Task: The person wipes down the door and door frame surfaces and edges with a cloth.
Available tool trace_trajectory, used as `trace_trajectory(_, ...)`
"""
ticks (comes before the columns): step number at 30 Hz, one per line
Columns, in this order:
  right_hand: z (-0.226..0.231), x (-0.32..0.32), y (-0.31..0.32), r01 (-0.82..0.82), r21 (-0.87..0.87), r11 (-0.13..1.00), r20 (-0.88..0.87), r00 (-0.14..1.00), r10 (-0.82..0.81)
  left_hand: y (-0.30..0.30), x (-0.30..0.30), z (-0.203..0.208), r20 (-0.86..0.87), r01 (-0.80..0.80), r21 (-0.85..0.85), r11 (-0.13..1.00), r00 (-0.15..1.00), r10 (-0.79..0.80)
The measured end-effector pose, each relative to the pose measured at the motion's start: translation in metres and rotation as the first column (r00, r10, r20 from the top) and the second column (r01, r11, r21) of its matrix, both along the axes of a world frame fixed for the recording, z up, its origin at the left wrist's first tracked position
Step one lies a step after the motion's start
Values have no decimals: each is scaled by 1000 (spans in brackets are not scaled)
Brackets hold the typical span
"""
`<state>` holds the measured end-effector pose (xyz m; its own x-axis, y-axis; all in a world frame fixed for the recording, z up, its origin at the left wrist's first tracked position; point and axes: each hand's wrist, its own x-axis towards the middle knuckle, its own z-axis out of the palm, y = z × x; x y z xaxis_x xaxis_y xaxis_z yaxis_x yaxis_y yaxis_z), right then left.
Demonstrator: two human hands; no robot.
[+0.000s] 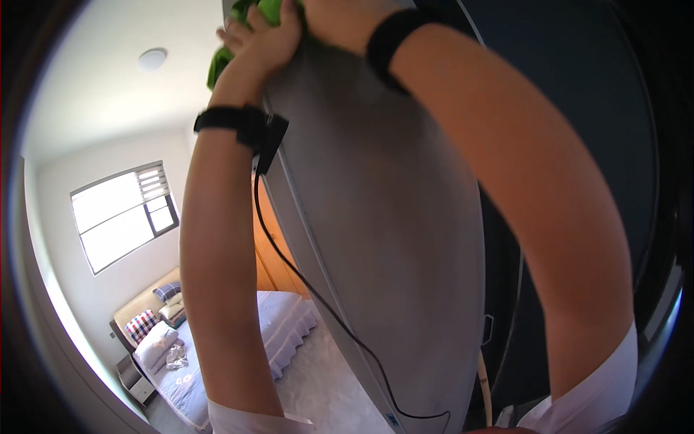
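Both my arms reach up along a tall grey door panel [390, 217]. My left hand [264, 43] is at the panel's upper left edge, its fingers around a bright green cloth [269, 10]. Part of the cloth hangs out beside the wrist. Close by at the top, my right hand [336, 22] lies against the upper panel next to the cloth. The picture's upper edge cuts off its fingers, so its grip is hidden. Black bands circle both wrists. From the left band's small black box [272, 145] a thin black cable [318, 300] runs down across the panel.
Left of the panel is a bedroom with a bed [278, 318], pillows, a bedside cabinet [137, 383], a window [124, 217] and an orange wooden wardrobe [269, 246]. A dark surface [578, 79] stands to the right. A door handle [489, 329] shows near the panel's right edge.
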<state>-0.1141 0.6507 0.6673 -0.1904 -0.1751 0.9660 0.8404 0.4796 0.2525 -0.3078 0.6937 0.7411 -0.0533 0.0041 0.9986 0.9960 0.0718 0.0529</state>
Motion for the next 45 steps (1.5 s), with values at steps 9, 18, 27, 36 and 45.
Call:
trace_trajectory(9, -16, 105, 27, 43, 0, 999, 146, 988, -43, -23, 138, -87, 75, 189, -122, 974, 981, -181)
trace_trajectory(18, -131, 90, 35, -200, -204, 958, -79, 979, 188, -17, 122, -210, 107, 149, -279, 949, 987, -124)
trace_trajectory(27, -219, 101, 45, -34, -273, 961, 35, 998, 45, -35, 101, -309, 75, 145, -439, 887, 989, -125)
trace_trajectory(36, -236, 98, 38, 130, -288, 949, 145, 985, -91, -44, 88, -332, 108, 284, -485, 827, 958, -265)
trace_trajectory(45, -144, 91, 61, 58, -154, 986, -24, 998, -62, -25, 100, -229, 105, 280, -380, 882, 960, -260)
